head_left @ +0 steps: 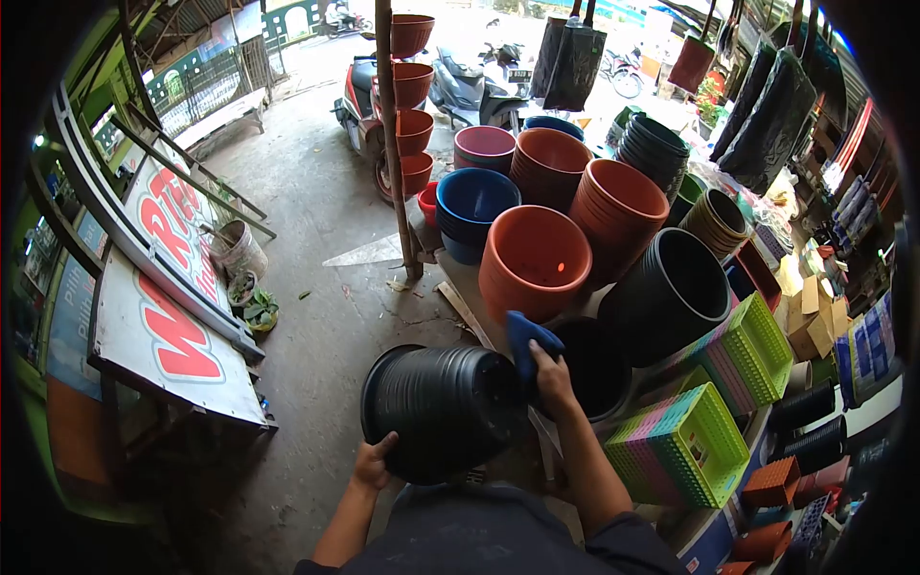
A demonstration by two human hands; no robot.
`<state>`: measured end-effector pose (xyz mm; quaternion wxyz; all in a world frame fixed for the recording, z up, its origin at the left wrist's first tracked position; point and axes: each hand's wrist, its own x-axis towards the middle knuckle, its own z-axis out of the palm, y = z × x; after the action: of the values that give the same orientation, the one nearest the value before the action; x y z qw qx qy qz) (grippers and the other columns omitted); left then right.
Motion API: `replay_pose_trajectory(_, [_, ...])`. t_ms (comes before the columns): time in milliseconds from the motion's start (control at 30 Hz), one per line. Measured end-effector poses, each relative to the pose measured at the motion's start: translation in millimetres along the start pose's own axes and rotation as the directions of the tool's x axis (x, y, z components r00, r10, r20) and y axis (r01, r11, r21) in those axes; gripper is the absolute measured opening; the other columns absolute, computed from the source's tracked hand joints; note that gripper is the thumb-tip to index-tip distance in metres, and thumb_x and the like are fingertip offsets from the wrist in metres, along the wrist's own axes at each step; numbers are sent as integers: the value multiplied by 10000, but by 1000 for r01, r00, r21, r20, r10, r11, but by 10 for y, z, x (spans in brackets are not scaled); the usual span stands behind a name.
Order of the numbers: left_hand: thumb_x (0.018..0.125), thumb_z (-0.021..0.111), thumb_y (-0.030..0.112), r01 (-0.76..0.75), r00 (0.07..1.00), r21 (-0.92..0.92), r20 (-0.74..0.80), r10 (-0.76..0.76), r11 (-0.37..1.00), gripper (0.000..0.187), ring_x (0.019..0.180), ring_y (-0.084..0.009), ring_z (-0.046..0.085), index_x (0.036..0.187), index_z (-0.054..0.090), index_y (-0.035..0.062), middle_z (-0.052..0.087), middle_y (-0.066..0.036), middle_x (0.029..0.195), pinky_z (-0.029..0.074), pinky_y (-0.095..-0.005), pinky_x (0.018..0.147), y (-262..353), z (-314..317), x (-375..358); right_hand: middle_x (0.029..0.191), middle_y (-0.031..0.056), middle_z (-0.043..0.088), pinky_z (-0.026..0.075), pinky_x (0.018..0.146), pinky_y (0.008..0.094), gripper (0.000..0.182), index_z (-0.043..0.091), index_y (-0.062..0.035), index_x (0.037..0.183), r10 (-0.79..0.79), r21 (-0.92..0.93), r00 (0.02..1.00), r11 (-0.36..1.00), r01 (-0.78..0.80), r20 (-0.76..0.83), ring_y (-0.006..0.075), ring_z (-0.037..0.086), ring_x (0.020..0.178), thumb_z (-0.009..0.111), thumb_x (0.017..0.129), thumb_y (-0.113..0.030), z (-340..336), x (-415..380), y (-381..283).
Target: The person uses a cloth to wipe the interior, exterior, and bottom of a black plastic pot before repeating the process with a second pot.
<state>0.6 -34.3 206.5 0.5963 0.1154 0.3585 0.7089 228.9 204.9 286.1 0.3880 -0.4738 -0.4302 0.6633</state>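
Note:
A black plastic pot [436, 407] with ridged sides is tipped over in front of me, its rim toward the left and its base toward the right. My left hand [372, 464] grips it near the rim, thumb against the outer wall. A folded blue cloth [530, 343] is bunched in my right hand [553, 381], close beside the pot's base. Just behind that hand stands another black pot [599, 369], its mouth upward and partly covered by my wrist.
Orange pots [537, 254], a blue pot [477, 196] and a large black pot [680, 287] crowd ahead. Stacked green baskets [704, 446] stand at the right. A wooden post [388, 134] carries hanging planters. A lettered sign [177, 326] leans at the left; motorbikes [479, 86] are parked beyond.

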Motion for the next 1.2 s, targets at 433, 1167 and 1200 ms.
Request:
replay_pose_trajectory(433, [945, 606, 154, 69, 995, 99, 58, -75, 993, 479, 1190, -311, 561, 1352, 449, -43, 558, -176, 1314, 439, -439, 1054, 484, -369, 187, 1571, 133, 250, 117, 1179, 342, 684, 273, -38, 1500, -251, -395, 902, 833, 386, 351, 250, 133, 1472, 472, 993, -451, 753, -736, 392])
replay_pose_trajectory(1167, [641, 742, 239, -758, 648, 640, 719, -251, -121, 237, 734, -343, 675, 821, 675, 100, 666, -141, 733, 541, -434, 647, 113, 802, 710, 1393, 98, 521, 83, 1183, 478, 633, 497, -80, 1370, -492, -787, 729, 131, 603, 476, 245, 413, 1361, 643, 782, -266, 596, -1261, -17])
replay_pose_trajectory(1200, [641, 742, 239, -763, 643, 634, 722, -257, -126, 237, 734, -343, 675, 821, 675, 100, 666, -141, 733, 541, -434, 647, 56, 930, 747, 1360, 95, 547, 67, 1183, 490, 608, 508, -77, 1356, -403, -833, 782, 79, 547, 475, 239, 441, 1336, 635, 793, -267, 511, -1256, 6])
